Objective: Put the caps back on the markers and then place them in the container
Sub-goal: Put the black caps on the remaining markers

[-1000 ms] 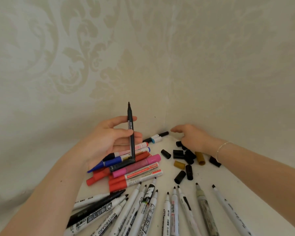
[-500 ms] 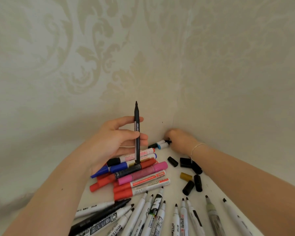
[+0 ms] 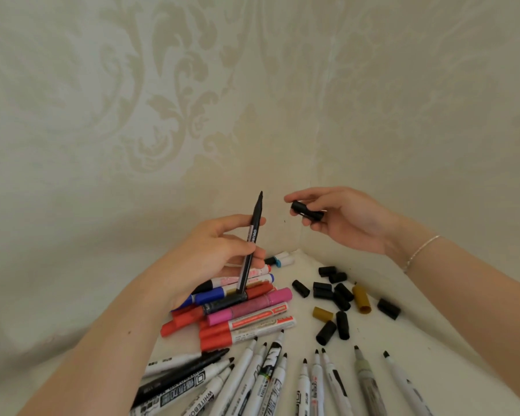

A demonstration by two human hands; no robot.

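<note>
Since approx. half a sec ago, when the right hand (image 3: 347, 220) was down at the far corner among the loose items, it has come up off the surface (image 3: 418, 340) and now pinches a black cap (image 3: 306, 210) between thumb and fingers, open end facing left toward the pen. Left hand (image 3: 219, 250) unchanged: fingers curled round a slim black marker (image 3: 250, 241), near upright, bare tip up, tilted slightly right. Cap and tip are near, not touching; gap is clear air. Judgement: cap fetched, capping step is next; none of it seated yet.

Edges/room: surface narrows into a wall corner (image 3: 300, 235) directly behind both hands, so little room further back. Below left hand, capped coloured markers (image 3: 246, 310) in a heap; marker's lower end sits just at this heap. Loose caps (image 3: 336, 295) lie under the right wrist. Uncapped white markers (image 3: 282, 379) fan across the near edge. Container not in view.
</note>
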